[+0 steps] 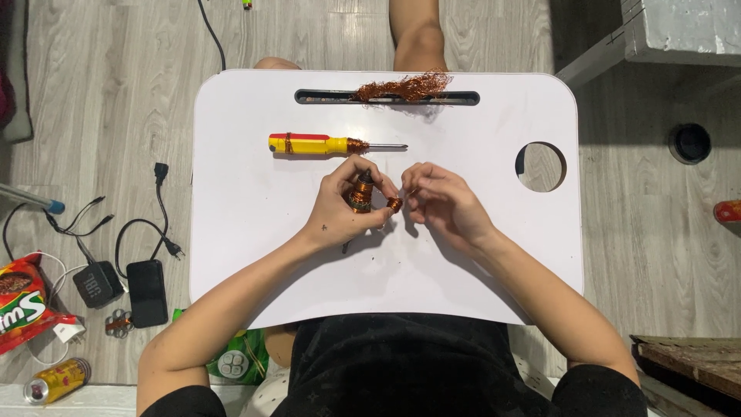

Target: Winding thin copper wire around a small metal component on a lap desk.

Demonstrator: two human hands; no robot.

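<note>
My left hand (345,207) grips a small motor armature wound with copper wire (361,193), held upright over the middle of a white lap table (255,232). My right hand (441,202) pinches a small bundle of copper wire (394,204) right beside the armature. A yellow and red screwdriver (332,144) lies flat on the table just beyond both hands, tip pointing right, with copper wire wrapped near its neck. A tangle of loose copper wire (405,86) rests on the slot at the table's far edge.
The table has a round cup hole (541,167) at the right. On the wooden floor to the left lie a black power bank (147,292), cables, a small speaker (98,284), a snack bag (23,303) and a can (55,381). A grey step (679,31) stands at the far right.
</note>
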